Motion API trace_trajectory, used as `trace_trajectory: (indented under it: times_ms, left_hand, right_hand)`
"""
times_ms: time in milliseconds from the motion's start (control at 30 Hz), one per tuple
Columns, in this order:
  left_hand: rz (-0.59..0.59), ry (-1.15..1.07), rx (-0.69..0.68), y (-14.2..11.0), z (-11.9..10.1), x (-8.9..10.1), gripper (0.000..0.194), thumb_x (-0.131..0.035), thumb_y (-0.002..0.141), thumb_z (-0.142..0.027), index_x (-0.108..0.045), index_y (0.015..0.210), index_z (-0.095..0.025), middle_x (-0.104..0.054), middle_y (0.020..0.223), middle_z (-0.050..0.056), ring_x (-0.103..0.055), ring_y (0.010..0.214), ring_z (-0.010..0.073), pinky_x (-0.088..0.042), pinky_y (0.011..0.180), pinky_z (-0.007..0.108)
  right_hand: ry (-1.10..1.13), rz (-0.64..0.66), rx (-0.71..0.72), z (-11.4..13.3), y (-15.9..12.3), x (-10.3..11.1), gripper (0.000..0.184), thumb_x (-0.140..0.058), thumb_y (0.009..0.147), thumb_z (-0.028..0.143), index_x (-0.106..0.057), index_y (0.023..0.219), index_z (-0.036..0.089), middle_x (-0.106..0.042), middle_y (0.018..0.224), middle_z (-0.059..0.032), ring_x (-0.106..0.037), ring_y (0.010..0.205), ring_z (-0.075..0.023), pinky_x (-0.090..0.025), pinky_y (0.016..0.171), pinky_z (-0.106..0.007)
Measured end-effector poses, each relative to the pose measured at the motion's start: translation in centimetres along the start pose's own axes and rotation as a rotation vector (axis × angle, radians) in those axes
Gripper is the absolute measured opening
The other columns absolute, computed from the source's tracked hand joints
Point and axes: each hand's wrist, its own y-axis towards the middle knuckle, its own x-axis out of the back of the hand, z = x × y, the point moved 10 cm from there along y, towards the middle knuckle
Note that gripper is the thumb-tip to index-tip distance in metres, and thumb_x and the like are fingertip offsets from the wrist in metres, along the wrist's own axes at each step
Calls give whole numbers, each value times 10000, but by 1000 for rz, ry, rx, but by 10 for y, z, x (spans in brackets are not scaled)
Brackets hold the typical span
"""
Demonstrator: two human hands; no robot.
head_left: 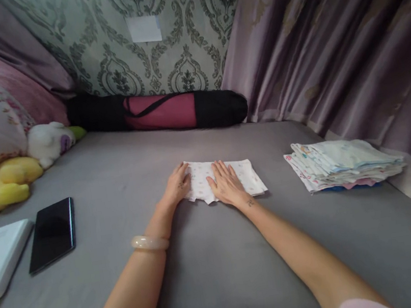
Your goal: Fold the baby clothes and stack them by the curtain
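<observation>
A folded white cloth [249, 173] with a small faint print lies flat on the grey bed sheet, in front of me. Its near edge is uneven and has a small notch; the exact kind of item cannot be made out. My right hand [227, 183] rests palm down on the middle of it, fingers stretched out. At the cloth's left edge lies my left hand [177, 184], its fingers extended along that side and touching it. A pale bangle [150, 242] circles my left forearm.
On the right is a stack of folded printed cloths [345, 159]. A black phone or tablet [53, 233] and a white box-shaped device [1, 261] lie left, near plush toys [5, 184]. A long black-and-red bag [160, 112] lies along the wall; curtains [327, 38] hang at right.
</observation>
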Motion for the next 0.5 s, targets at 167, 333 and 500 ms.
trace_trajectory:
  times_ms: [167, 333, 500]
  left_hand:
    - [-18, -44, -29, 1, 3, -2, 468, -430, 874, -206, -490, 1335, -157, -495, 1409, 143, -446, 1314, 249, -361, 1098, 432]
    - [-52, -123, 49, 4, 8, 4, 472, -370, 857, -143, -526, 1301, -171, -554, 1356, 101, -502, 1260, 220, -387, 1080, 404]
    - [-41, -178, 131, 4, 9, 10, 521, -351, 815, -89, -536, 1296, -165, -606, 1296, 84, -553, 1196, 214, -416, 1053, 398]
  right_hand:
    - [-27, 26, -11, -2, 4, -2, 660, -219, 979, 450, -283, 1472, 15, -244, 1550, -164, -130, 1451, -260, -63, 1168, -446]
    - [2, 43, 27, 19, 14, -2, 630, -192, 984, 417, -271, 1482, 39, -214, 1562, -146, -111, 1456, -243, -58, 1171, -429]
    - [43, 126, 16, 31, 19, -14, 630, -193, 985, 410, -291, 1472, 22, -258, 1545, -164, -184, 1441, -258, -112, 1168, -424]
